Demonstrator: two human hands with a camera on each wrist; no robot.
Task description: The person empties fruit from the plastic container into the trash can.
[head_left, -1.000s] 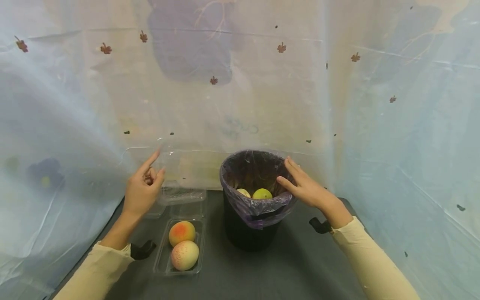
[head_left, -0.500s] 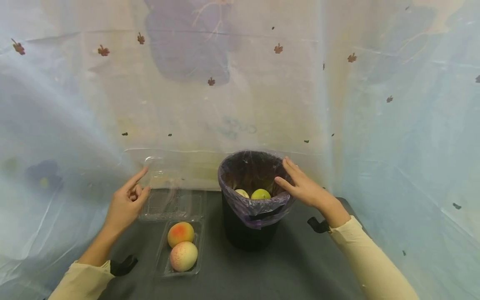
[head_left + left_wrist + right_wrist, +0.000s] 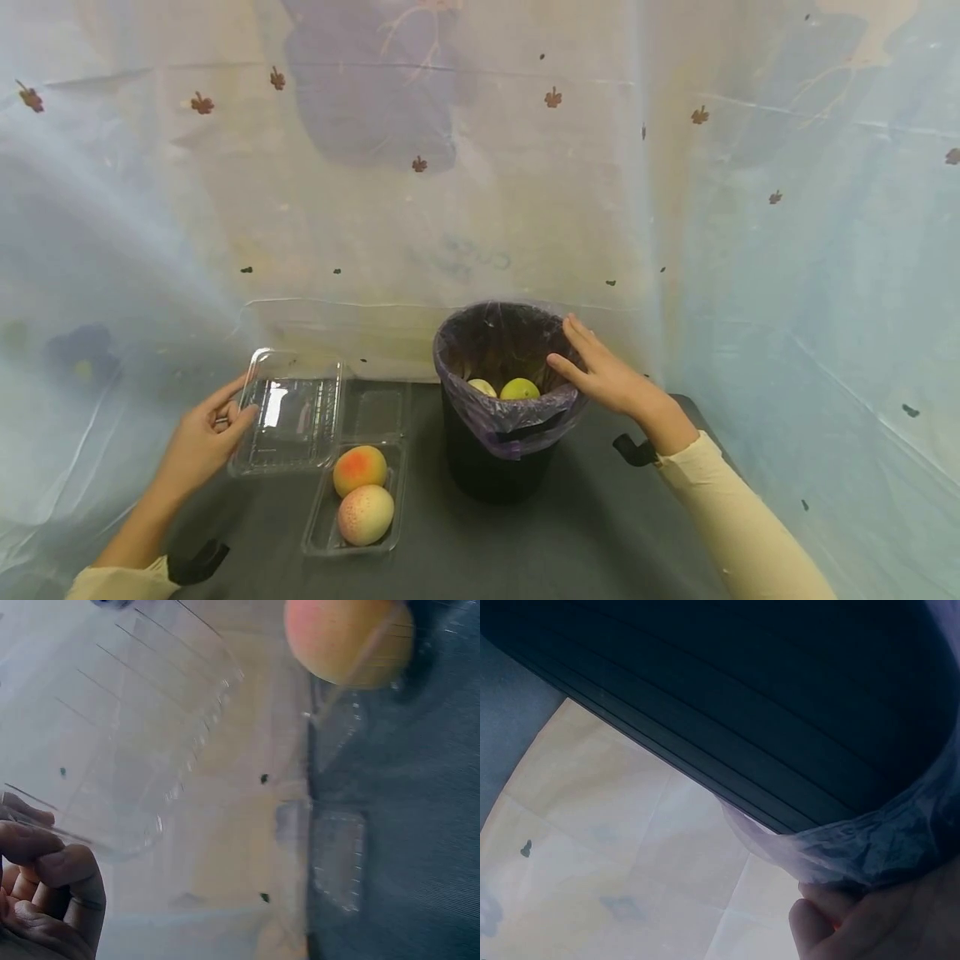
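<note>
My left hand (image 3: 197, 437) pinches the left edge of a clear plastic container (image 3: 291, 421) between thumb and fingers, tilted above the table's left side. The left wrist view shows the fingers (image 3: 71, 874) bent at its rim. A clear tray (image 3: 318, 533) holds two peaches, an orange-red one (image 3: 360, 470) behind a paler speckled one (image 3: 366, 515). At the right rim of a black bin (image 3: 495, 479), my right hand (image 3: 611, 375) rests with fingers extended and thumb apart. A purple bag (image 3: 517, 425) lines the bin; inside lie a green fruit (image 3: 519, 389) and a pale one (image 3: 482, 387).
Another clear plastic section (image 3: 377, 412) lies flat behind the peach tray; I cannot tell whether it is joined to it. Everything stands on a dark table (image 3: 600, 542). Printed plastic sheeting (image 3: 480, 208) encloses the back and both sides.
My left hand has come left and downward with the clear container, which was raised near the back sheet a second ago. The right hand stays at the bin rim.
</note>
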